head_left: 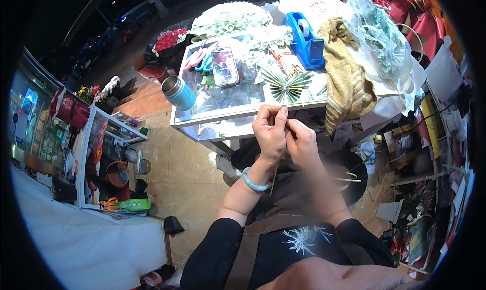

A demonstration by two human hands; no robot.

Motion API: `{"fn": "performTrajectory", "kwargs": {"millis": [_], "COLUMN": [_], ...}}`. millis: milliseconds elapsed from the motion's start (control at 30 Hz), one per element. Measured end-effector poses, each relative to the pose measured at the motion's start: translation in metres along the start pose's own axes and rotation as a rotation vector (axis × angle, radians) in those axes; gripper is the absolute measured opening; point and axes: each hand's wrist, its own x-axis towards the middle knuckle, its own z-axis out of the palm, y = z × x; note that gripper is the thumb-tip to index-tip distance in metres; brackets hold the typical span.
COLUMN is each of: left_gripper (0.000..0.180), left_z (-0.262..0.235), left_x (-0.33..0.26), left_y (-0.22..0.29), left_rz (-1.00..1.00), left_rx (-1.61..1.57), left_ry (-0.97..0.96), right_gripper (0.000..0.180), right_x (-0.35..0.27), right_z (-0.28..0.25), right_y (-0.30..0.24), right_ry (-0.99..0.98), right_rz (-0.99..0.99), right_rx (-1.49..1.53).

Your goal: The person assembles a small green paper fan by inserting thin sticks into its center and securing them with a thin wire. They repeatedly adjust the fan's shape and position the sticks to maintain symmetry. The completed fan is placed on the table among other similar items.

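Below the table edge, both hands [286, 138] pinch a thin stick [276, 171].

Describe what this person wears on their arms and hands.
Both hands are bare: no gloves, no rings that can be made out. The left hand has a pale blue-green bangle round its wrist. The right hand has a bare wrist. Black sleeves are pushed up to about the elbows, leaving the forearms uncovered.
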Motion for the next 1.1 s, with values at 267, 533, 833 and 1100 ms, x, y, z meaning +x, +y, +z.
{"fn": "performTrajectory", "kwargs": {"millis": [267, 533, 833, 1100], "left_gripper": [0.012, 0.011, 0.010, 0.034], "left_z": [0.004, 0.001, -0.001, -0.001], "left_x": [-0.001, -0.002, -0.003, -0.009], "left_y": [-0.005, -0.004, -0.006, -0.007], "left_rz": [0.034, 0.052, -0.002, -0.029], "left_rx": [0.067, 0.097, 0.063, 0.063], "left_ry": [0.018, 0.041, 0.032, -0.069], "right_gripper": [0.005, 0.006, 0.007, 0.014], "right_x": [0.000, -0.005, -0.006, -0.009], "right_z": [-0.002, 0.002, 0.004, -0.063], "right_y": [0.004, 0.004, 0.006, 0.016], "right_ry": [-0.012, -0.028, -0.020, 0.212], "right_rz": [0.015, 0.033, 0.022, 0.191], "right_rx": [-0.005, 0.026, 0.030, 0.038]}}
